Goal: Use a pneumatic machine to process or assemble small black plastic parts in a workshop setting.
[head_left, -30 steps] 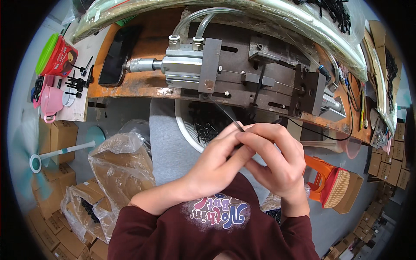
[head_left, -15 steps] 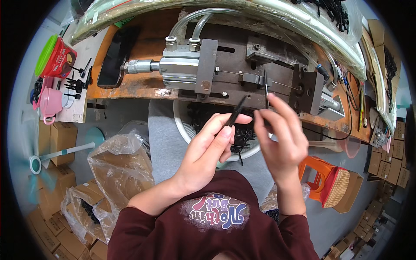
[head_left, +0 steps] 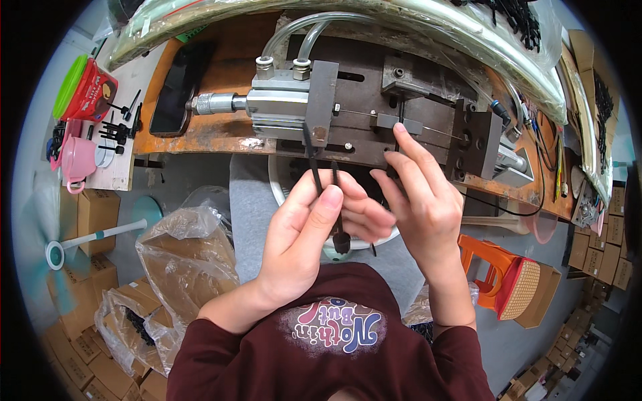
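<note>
Left hand (head_left: 297,237) pinches a slim black rod (head_left: 311,157) near frame centre, knobbed black piece (head_left: 341,241) alongside; right hand (head_left: 428,200), fingers part-spread, has its index tip at another black rod (head_left: 402,107) across the grey block (head_left: 385,121), upper right of centre (pinch? can't tell), best seat it flat, then clear fingers.

Two dark pieces sit in the left hand (head_left: 301,235): a slim black strip (head_left: 312,160), leaning upward, and beside it a black ribbed piece (head_left: 341,240), bulbous end down, ribbed tip up! And there's a thin black rod (head_left: 401,109) meeting the small grey block (head_left: 416,126), partly hidden behind the right hand (head_left: 431,207).
</note>
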A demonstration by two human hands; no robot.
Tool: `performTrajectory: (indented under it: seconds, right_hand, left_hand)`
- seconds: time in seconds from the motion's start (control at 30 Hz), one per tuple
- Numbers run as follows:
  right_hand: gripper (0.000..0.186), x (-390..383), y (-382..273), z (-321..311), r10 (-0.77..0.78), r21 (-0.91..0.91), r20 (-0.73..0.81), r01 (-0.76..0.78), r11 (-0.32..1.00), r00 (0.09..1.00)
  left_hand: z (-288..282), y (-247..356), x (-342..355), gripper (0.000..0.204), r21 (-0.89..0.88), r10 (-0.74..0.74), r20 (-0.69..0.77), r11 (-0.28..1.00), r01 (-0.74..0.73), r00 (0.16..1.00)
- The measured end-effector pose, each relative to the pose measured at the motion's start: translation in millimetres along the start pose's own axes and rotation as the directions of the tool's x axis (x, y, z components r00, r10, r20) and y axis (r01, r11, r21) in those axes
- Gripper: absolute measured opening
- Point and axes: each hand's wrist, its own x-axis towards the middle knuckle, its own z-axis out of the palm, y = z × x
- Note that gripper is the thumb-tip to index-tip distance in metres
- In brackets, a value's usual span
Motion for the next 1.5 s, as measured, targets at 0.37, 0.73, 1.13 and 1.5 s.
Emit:
performTrajectory:
  seconds: [0.37, 0.73, 1.13, 1.5]
  right_hand:
    - [0.025, 4, -6, -16, 0.113, 0.21, 0.024, -0.115, 0.971, 0.993]
    - [0.033, -9, -16, -41, -0.048, 0.325, 0.013, 0.042, 0.945, 0.999]
    - [0.02, 11, 0, -24, -0.004, -0.072, 0.18, 0.017, 0.997, 0.984]
    - [0.018, 13, -7, -43, 0.122, 0.291, 0.09, -0.144, 0.946, 0.988]
  left_hand:
    - [-1, -2, 12, 0.021, 0.004, 0.226, -0.015, 0.974, -0.226, 0.974]
    - [6, -3, 11, 0.037, 0.149, 0.102, 0.043, 0.983, -0.107, 0.994]
    - [1, 14, 6, 0.069, 0.053, -0.012, 0.151, 0.999, 0.004, 0.989]
    - [-23, 39, 8, 0.036, 0.639, 0.472, 0.119, 0.637, -0.431, 0.874]
